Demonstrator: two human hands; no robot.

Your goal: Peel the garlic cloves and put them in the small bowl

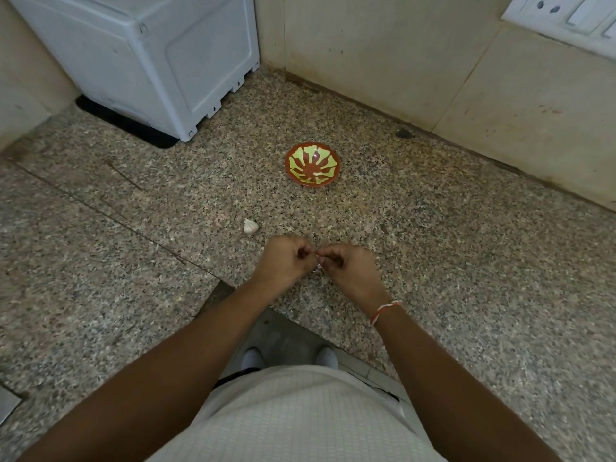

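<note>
White appliance (140,58): stands at far left on the speckled granite counter (433,248), against the tiled wall, on a black base.
Garlic bulb (250,226): lies on the counter, left of and just beyond the hands, touching neither; well apart from the bowl.
Left hand (286,261): fingers curled, fingertips pinching a small pale garlic clove (316,253) where the two hands meet; clove mostly hidden.
Small bowl (312,164): red-brown with yellow-green leaf pattern, upright on the counter beyond the hands, well apart from them; contents cannot be made out.
Peel scrap (319,268): thin whitish bit showing between the hands, below the fingertips.
Right hand (350,266): fingers curled, thumb and forefinger pinching the same clove from the other side.
Wrist thread (385,311): red and white, around the right wrist.
Socket panel (566,15): white, on the wall at top right.
</note>
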